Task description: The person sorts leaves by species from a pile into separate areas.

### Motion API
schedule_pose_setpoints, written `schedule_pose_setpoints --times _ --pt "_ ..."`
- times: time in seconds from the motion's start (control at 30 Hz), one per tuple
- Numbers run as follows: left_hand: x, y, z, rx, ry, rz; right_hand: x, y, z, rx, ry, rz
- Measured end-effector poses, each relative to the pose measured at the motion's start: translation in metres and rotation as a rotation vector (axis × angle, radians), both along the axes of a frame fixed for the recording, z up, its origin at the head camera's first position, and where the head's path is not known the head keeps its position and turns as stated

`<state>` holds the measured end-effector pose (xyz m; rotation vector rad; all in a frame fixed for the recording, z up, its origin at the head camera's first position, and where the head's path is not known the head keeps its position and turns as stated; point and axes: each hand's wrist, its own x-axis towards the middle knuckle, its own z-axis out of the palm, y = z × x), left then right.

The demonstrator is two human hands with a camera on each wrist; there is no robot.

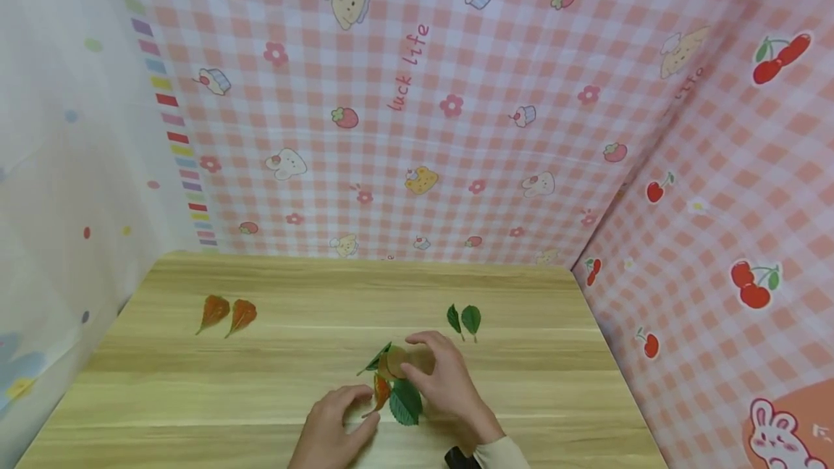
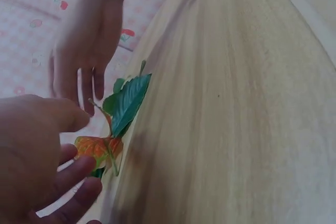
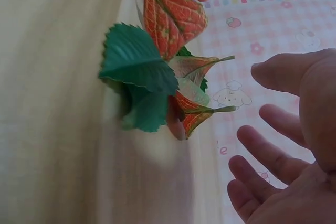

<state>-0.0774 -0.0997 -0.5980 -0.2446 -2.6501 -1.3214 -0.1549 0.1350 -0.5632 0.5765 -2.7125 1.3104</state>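
Note:
A small heap of mixed leaves lies near the front middle of the table. In it are a serrated green leaf (image 1: 406,402), an orange leaf (image 1: 381,391), a pale brownish leaf (image 1: 396,362) and a narrow green leaf (image 1: 378,359). My left hand (image 1: 335,425) is beside the heap's left side, thumb and fingers spread apart near the orange leaf. On the other side, my right hand (image 1: 446,378) curves loosely, its fingertips close to the brownish leaf. The right wrist view shows space between the right thumb and fingers (image 3: 273,150), with orange leaf stems pointing toward them.
Two orange leaves (image 1: 244,316) lie side by side at the back left of the wooden table (image 1: 313,295). A pair of green leaves (image 1: 471,319) lies at the back right. Checked cloth (image 1: 391,150) walls the back and right, and white cloth (image 1: 59,165) the left.

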Motion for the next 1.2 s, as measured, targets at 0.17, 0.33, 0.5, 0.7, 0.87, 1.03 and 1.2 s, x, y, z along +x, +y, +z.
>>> schedule_pose_setpoints --times 0.17,0.33,0.5,0.7,0.87,1.03,1.2 --pt "-0.002 0.003 0.0 -0.084 -0.043 -0.02 -0.015 -0.005 0.001 0.005 -0.062 0.05" --pt "-0.002 0.006 -0.001 -0.106 -0.056 0.005 -0.029 -0.011 0.001 0.014 -0.147 0.102" --pt "-0.002 0.009 -0.003 -0.12 -0.003 0.034 -0.043 -0.017 0.001 0.068 -0.172 0.161" --pt "-0.002 0.012 -0.005 -0.105 -0.006 0.047 -0.059 -0.023 0.0 0.131 -0.192 0.241" --pt "-0.002 0.012 -0.006 -0.109 -0.003 0.037 -0.066 -0.028 -0.002 0.176 -0.148 0.313" --pt "-0.003 0.012 -0.005 -0.117 -0.001 0.035 -0.07 -0.031 -0.005 0.203 -0.109 0.334" --pt "-0.003 0.012 -0.004 -0.102 -0.021 0.036 -0.072 -0.031 -0.006 0.191 -0.117 0.329"
